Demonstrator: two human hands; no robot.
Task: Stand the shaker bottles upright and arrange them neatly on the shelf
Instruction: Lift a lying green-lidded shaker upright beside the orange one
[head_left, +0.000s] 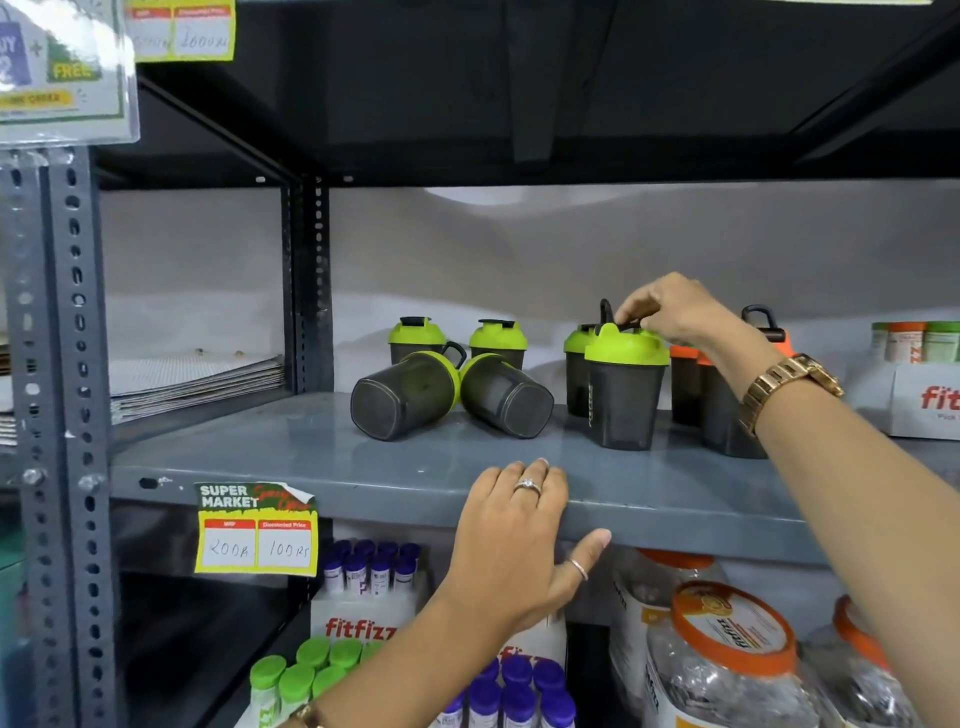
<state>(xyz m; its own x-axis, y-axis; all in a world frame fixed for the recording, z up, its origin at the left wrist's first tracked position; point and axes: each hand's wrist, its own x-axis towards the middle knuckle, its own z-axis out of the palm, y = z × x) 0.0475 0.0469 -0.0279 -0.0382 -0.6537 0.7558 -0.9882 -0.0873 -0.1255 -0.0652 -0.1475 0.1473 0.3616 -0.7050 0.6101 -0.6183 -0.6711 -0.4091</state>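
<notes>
On the grey shelf (322, 457), several shaker bottles in two states. Upright at the back left: two green-lidded bottles (415, 338) and (497, 340). Lying on their sides just in front of those, bases toward the camera: two more, the left fallen bottle (402, 395) and the right fallen bottle (506, 400), lids close together or touching. Further right, upright: a front green-lidded bottle (625, 395), another green one (577, 374) just behind it, then orange-lidded bottles (685, 384) partly hidden by the forearm.

Right hand (675, 312) over the front green-lidded bottle, fingertips pinched on the black carry loop or flip cap at its lid; exactly which part is gripped, hard to tell behind the fingers. Left hand (511, 530) flat and spread on the front lip of the shelf, holding nothing, fingers on top and thumb under the edge.

Judged as midway: right-hand group standing, two fallen bottles not yet righted.

Handling, as a guess: empty plastic, so light and stiff, not fragile, but smooth-walled and prone to rolling while on the side. Narrower at the base than at the lid, so top-heavy in shape and easy to tip if nudged. Best hold for a fallen one: around the dark body near the lid, or by the loop where it sticks up; then tilt up onto the base. A loop grip alone may let the bottle swing, so set down gently.
</notes>
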